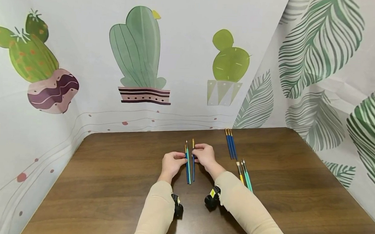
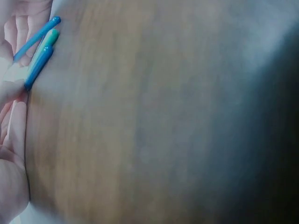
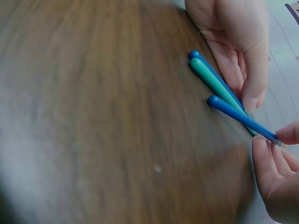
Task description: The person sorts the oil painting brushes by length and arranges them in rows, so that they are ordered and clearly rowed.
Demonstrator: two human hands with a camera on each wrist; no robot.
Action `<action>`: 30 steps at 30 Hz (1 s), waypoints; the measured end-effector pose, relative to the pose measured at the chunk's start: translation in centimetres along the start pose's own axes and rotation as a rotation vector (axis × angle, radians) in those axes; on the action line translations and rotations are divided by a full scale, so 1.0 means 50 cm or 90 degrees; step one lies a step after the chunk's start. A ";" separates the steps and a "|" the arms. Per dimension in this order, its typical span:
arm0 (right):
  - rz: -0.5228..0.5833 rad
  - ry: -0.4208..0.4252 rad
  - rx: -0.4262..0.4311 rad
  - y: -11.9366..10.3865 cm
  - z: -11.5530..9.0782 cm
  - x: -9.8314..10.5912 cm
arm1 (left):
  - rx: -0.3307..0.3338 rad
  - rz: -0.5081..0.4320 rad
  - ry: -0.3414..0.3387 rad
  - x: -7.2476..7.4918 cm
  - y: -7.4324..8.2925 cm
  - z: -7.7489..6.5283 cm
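Note:
In the head view, my left hand is at the middle of the table, its thumb and fingers at a blue paintbrush and a teal paintbrush lying side by side. My right hand pinches another blue paintbrush just to their right. The right wrist view shows that blue brush's handle between the thumb and fingers, crossing close to the teal handle. In the left wrist view, the left thumb meets the nearer blue handle; most of the left hand's grip is out of frame.
Several blue paintbrushes lie together near the back edge of the brown wooden table. To the right, a yellow-handled paintbrush lies beside teal paintbrushes, partly behind the right sleeve. A wall covering with printed cacti stands behind.

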State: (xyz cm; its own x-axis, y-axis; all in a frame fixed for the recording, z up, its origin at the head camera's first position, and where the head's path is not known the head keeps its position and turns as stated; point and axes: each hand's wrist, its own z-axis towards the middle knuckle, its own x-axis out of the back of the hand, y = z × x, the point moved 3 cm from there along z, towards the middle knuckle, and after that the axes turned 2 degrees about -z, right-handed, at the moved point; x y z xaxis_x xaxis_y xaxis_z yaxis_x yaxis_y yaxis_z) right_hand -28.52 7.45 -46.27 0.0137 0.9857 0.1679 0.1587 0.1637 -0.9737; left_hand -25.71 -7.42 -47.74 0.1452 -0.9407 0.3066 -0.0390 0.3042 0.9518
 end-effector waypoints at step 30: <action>0.045 0.018 -0.008 0.001 0.008 0.089 | 0.004 0.004 -0.002 0.000 -0.002 0.000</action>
State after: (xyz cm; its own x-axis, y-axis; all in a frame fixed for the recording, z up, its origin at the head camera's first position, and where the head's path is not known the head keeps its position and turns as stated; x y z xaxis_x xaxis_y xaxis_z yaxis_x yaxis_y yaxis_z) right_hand -28.82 11.88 -45.65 0.0533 0.9933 0.1028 0.1693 0.0925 -0.9812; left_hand -25.71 -7.46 -47.83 0.1420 -0.9392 0.3125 -0.0466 0.3090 0.9499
